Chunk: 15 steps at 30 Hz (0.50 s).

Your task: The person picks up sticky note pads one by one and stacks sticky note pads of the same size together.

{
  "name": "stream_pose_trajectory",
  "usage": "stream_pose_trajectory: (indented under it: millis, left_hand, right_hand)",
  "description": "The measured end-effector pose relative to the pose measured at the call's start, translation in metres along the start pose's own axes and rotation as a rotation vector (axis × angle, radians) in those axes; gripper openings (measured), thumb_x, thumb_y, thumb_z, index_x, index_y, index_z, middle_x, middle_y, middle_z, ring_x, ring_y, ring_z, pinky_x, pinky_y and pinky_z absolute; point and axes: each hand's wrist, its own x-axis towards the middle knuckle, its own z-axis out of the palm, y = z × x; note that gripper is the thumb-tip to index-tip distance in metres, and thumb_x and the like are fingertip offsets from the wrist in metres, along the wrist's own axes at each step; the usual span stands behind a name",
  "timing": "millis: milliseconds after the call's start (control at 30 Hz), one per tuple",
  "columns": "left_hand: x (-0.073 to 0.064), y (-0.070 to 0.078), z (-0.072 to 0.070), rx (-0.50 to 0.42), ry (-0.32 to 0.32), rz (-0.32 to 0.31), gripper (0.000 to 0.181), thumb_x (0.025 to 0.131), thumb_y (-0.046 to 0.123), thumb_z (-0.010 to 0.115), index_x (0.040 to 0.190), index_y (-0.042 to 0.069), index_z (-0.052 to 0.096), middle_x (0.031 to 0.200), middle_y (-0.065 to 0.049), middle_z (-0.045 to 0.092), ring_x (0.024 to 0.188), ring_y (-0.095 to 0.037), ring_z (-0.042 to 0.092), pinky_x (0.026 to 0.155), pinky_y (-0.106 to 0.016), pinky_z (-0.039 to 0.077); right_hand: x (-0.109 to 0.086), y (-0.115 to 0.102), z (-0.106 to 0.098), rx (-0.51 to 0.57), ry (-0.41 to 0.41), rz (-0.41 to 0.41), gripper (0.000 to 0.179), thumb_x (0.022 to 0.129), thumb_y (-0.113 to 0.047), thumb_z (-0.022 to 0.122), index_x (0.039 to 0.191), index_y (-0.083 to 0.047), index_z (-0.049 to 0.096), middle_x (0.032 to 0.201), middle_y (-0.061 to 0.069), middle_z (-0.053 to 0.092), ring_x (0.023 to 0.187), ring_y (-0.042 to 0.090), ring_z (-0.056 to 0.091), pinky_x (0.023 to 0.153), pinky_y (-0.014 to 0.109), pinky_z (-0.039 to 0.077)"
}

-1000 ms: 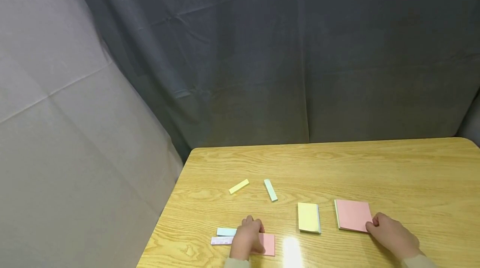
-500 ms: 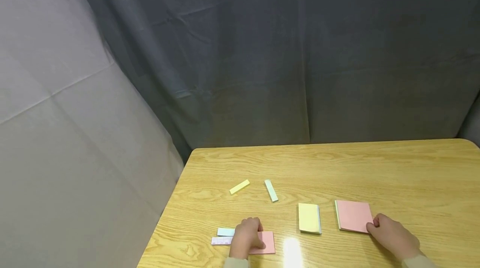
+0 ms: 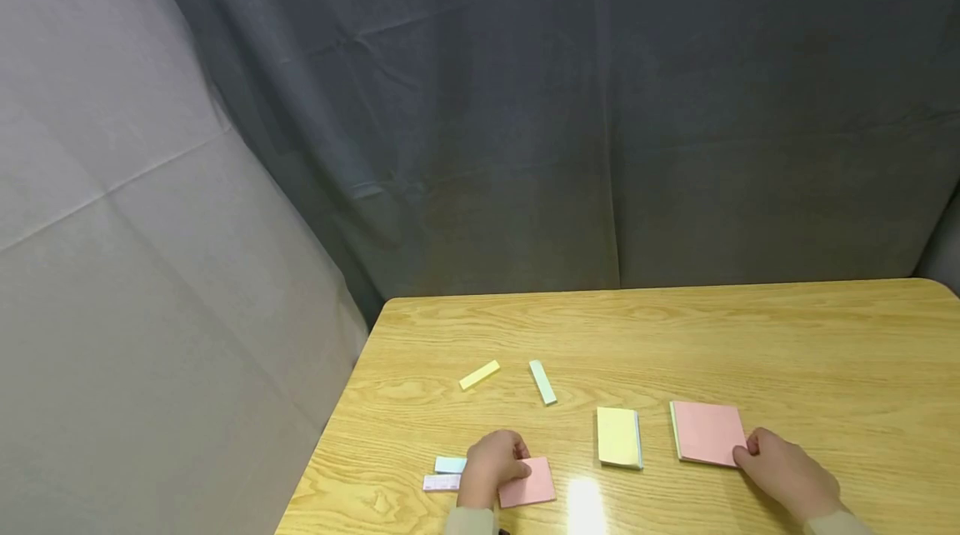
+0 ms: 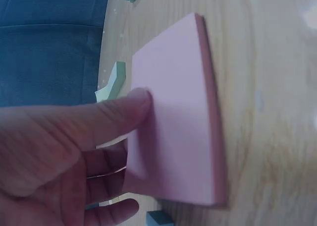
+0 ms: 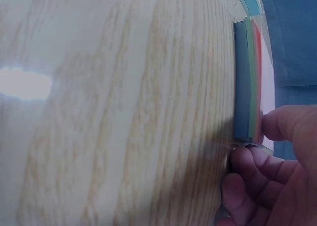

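My left hand (image 3: 491, 467) pinches a small pink sticky note pad (image 3: 534, 483) by its left side. In the left wrist view the thumb lies on the pad's face (image 4: 173, 112), with other fingers partly hidden behind it. A larger square stack of sticky note pads (image 3: 707, 432), pink on top, lies to the right. My right hand (image 3: 791, 475) holds that stack at its near right corner, thumb against the upper edge and fingers curled low. Blue, green and red layers (image 5: 250, 82) show along its side in the right wrist view.
A yellow sticky note pad (image 3: 618, 437) with a bluish layer beneath lies between the hands. Farther back are narrow yellow (image 3: 478, 375) and pale green (image 3: 542, 382) strip pads. Light blue (image 3: 450, 465) and lilac (image 3: 441, 482) strips lie left of my left hand, partly covered.
The left hand has lifted and slightly turned the small pink pad, its far edge moving up and a little right. The right hand and the square stack stay put.
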Motion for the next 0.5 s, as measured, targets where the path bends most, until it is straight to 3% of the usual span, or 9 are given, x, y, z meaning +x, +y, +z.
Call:
stream_pose_trajectory:
  millis: [167,500]
  left_hand:
    - [0.0046,0.001,-0.0003,-0.023,-0.028,-0.017,0.013,0.07,0.015,0.07,0.066,0.015,0.058,0.059,0.009,0.049,0.053,-0.007,0.042,0.049,-0.025,0.035]
    - [0.0088,0.0005,0.0056,-0.238,0.017,-0.087,0.018,0.077,0.014,0.066,0.066,0.008,0.052,0.058,0.004,0.044,0.05,-0.009,0.039,0.046,-0.021,0.032]
  right_hand:
    - [0.0002,0.0001,0.0001,-0.005,-0.008,0.004,0.032,0.086,-0.035,0.044,0.084,-0.004,0.05,0.066,0.002,0.045,0.062,0.019,0.044,0.053,0.034,0.034]
    - [-0.0001,0.0008,0.0004,0.003,-0.009,-0.007,0.032,0.086,-0.035,0.044,0.084,-0.004,0.049,0.066,0.001,0.045,0.061,0.018,0.044,0.053,0.033,0.034]
